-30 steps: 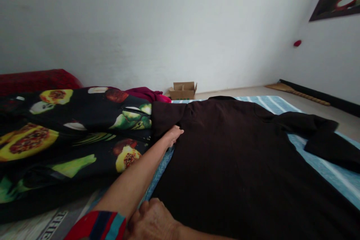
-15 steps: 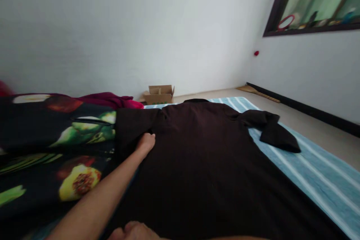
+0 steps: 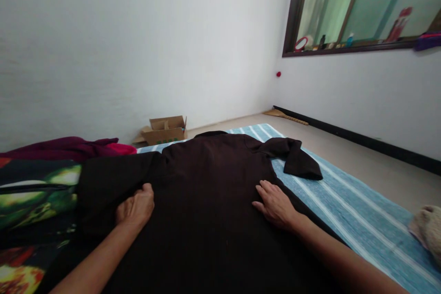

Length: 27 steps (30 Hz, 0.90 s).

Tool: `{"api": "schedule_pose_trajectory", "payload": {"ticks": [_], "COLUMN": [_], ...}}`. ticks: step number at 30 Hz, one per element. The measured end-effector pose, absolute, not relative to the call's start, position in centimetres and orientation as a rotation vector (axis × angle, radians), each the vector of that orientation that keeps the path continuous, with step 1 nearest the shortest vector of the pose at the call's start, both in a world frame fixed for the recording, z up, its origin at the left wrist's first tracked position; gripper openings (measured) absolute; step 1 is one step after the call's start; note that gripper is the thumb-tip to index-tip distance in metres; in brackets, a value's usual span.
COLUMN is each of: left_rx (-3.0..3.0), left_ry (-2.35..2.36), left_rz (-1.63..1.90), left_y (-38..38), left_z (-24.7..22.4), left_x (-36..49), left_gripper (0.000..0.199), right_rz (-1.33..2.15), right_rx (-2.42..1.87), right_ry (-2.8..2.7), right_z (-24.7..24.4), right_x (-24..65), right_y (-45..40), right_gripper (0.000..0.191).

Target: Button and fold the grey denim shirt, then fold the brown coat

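A dark brown garment [image 3: 210, 193] lies spread out, its collar toward the wall. Its left sleeve [image 3: 110, 174] reaches over beside a patterned black cloth, while the right sleeve [image 3: 303, 161] is bent on the striped sheet. My left hand [image 3: 136, 204] is closed on the garment's fabric at the left side, just below the sleeve. Near the garment's right edge, my right hand [image 3: 274, 202] rests palm down on the fabric with its fingers apart.
Blue striped sheet [image 3: 365, 211] on the right; patterned black cloth [image 3: 34, 202] and maroon cloth [image 3: 69, 147] at the left. Beyond are a cardboard box [image 3: 165, 133] and a broom-like object [image 3: 285, 115] on the floor. A fuzzy beige item [image 3: 429, 229] sits at the right edge.
The view has turned to the right. My right hand has moved from the bottom edge up onto the garment's right side, its fingers now spread. My left hand stays at the garment's left side.
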<state>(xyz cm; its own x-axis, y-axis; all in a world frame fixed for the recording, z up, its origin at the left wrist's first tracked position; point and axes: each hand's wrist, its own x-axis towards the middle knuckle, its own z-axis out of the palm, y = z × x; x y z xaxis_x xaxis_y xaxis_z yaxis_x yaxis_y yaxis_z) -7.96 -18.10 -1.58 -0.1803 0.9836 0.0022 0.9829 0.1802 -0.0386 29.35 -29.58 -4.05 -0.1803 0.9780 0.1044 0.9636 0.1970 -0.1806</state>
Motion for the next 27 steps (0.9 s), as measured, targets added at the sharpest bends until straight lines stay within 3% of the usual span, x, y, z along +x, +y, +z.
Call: {"api": "schedule_pose_trajectory", "payload": {"ticks": [3,7,14,27], "left_rx": [-1.880,-1.982,-2.148,-2.102], "left_ry": [-2.110,-1.915,-2.205,-2.361], "left_rz": [0.234,0.201,0.070,0.057], "left_y": [-18.9,-20.4,-23.4,-26.0], "left_z": [-0.9,-1.4,-4.1,-4.9], "left_x": [-6.4,-4.4,-3.3,-6.0], "left_gripper": [0.031,0.030,0.061,0.076], "right_rz": [0.204,0.224,0.087,-0.313], "right_rx": [-1.940,-1.965,-1.986,-2.011], "right_ry": [-2.217,-2.182,-2.185,-2.133], "right_z": [-5.9,-5.9,-7.6,-11.3], "right_x": [30.6,30.2,30.1,31.1], "right_y": [-30.0,-29.9,-30.2,-31.4], "right_gripper": [0.061,0.061,0.059,0.061]}}
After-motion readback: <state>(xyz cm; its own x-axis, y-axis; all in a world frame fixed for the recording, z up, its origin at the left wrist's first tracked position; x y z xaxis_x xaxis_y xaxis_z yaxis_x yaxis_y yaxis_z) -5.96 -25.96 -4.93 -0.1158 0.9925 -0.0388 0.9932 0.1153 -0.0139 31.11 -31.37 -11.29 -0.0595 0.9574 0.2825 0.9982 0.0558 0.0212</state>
